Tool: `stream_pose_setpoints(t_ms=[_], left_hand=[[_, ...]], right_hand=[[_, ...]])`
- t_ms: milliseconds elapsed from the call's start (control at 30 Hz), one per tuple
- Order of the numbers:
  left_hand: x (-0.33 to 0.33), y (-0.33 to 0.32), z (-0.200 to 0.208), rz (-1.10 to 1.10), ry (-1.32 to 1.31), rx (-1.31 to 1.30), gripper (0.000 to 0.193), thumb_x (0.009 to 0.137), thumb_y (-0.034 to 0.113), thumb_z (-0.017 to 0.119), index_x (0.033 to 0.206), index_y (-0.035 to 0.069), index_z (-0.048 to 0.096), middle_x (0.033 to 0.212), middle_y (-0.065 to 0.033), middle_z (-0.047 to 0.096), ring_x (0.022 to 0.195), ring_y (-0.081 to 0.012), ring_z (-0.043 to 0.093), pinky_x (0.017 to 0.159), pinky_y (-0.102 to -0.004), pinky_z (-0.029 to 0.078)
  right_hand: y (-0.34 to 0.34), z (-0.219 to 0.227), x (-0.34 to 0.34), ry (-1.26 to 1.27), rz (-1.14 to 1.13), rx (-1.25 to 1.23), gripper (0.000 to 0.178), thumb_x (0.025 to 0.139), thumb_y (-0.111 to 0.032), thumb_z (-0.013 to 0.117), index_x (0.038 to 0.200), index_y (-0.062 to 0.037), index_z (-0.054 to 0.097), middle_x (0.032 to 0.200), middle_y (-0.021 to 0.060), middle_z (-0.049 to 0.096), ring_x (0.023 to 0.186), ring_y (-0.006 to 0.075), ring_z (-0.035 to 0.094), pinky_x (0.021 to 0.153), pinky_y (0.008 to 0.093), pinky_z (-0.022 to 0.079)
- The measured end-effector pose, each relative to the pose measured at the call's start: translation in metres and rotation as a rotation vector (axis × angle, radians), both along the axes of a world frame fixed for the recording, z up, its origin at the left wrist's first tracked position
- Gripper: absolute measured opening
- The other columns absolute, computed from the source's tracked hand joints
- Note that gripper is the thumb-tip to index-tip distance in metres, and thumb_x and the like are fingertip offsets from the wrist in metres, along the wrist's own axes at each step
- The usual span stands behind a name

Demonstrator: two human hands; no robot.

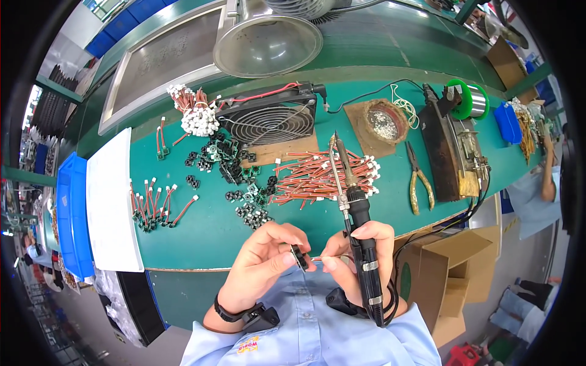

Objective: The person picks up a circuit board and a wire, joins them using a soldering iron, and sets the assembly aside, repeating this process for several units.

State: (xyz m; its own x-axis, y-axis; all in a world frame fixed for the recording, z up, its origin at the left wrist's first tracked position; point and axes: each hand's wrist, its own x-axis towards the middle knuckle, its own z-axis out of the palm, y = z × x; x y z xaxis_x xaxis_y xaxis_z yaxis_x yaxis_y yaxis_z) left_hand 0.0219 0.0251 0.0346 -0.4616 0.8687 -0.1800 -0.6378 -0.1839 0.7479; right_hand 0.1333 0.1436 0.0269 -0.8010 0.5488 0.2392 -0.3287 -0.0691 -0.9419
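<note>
My left hand is closed, pinching a small black circuit-board part between thumb and fingers over the table's front edge. In my right hand is a black soldering iron, its metal tip and thin feed tube pointing up and away from me. Thumb and forefinger of that same hand also pinch a thin wire lead, whose end meets the part or lies close by it. Beyond the hands lie a pile of red wire leads with white connectors and many loose black-and-green board parts.
A fan stands at the back, near a bowl of metal bits. Pliers, a solder-wire spool and a dark metal holder are right. Left are wired boards, white paper and a blue tray.
</note>
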Motion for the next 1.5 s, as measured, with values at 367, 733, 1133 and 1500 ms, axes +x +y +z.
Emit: stream_pose_setpoints(t_ms=[367,733,1133,1500], left_hand=[[0.0,-0.004,-0.019,-0.076,-0.129,0.137,0.019,0.087,0.015,0.059,0.101,0.005,0.052,0.094,-0.0098,0.055,0.088,-0.0158,0.05,0.076,-0.0276,0.039],[0.001,-0.004,-0.017,-0.07,-0.126,0.109,0.018,0.087,0.014,0.058,0.101,0.004,0.052,0.094,-0.0101,0.055,0.084,-0.0142,0.05,0.072,-0.0254,0.038],[0.001,-0.003,-0.018,-0.067,-0.109,0.105,0.018,0.087,0.014,0.058,0.101,0.004,0.052,0.094,-0.0098,0.054,0.082,-0.0131,0.049,0.07,-0.0239,0.038],[0.003,-0.002,-0.016,-0.053,-0.065,0.093,0.02,0.087,0.015,0.058,0.102,0.003,0.052,0.094,-0.0105,0.054,0.086,-0.0157,0.05,0.077,-0.0281,0.04]], right_hand=[[-0.005,0.003,-0.002,-0.011,-0.043,0.264,0.044,0.079,0.009,0.06,0.109,-0.0046,0.031,0.081,0.0165,0.058,0.07,0.0166,0.061,0.061,0.0287,0.052],[-0.005,0.003,-0.001,0.01,-0.053,0.37,0.043,0.078,0.008,0.061,0.108,-0.0037,0.033,0.085,0.0193,0.058,0.073,0.0177,0.062,0.063,0.0287,0.053],[-0.002,0.003,0.0,0.01,-0.063,0.377,0.043,0.077,0.008,0.063,0.107,-0.002,0.033,0.085,0.0185,0.059,0.074,0.018,0.063,0.064,0.0276,0.052],[0.0,0.004,0.0,0.007,-0.048,0.383,0.044,0.077,0.008,0.064,0.107,-0.0018,0.034,0.083,0.0174,0.059,0.073,0.0179,0.063,0.063,0.0282,0.052]])
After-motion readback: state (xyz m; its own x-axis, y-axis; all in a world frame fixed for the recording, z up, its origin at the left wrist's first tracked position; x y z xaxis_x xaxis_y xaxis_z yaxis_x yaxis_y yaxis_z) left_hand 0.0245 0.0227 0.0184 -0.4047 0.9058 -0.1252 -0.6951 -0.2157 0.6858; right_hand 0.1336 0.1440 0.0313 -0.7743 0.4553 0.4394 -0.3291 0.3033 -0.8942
